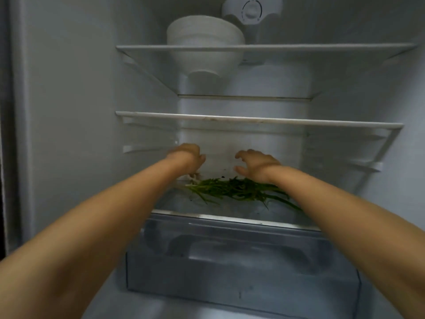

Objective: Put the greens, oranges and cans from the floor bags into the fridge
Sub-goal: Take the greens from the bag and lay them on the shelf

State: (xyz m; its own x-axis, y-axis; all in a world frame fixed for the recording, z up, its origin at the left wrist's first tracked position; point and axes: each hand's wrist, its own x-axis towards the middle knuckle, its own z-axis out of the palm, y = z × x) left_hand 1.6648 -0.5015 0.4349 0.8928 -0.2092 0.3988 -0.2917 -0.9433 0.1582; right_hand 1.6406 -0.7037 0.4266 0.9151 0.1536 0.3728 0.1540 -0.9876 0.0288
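— Where are the greens [239, 192]?
— Lying across the lowest glass shelf [230, 218] of my open fridge, above the crisper drawer [241, 268].
— And your hands?
— My left hand [189, 156] curls down by the pale root ends; whether it grips them, I cannot tell. My right hand [255, 164] hovers with fingers loosely spread, holding nothing.

Left hand [187, 156] fingertips hidden behind its wrist; greens [239, 191] right end covered by right forearm.

Before you, dark green greens [241, 191] with pale whitish root ends, stacked plain white bowls [204, 40], white-trimmed clear glass shelves [257, 120], your fridge's pale grey walls [76, 100], smoky translucent grey crisper drawer [241, 268]
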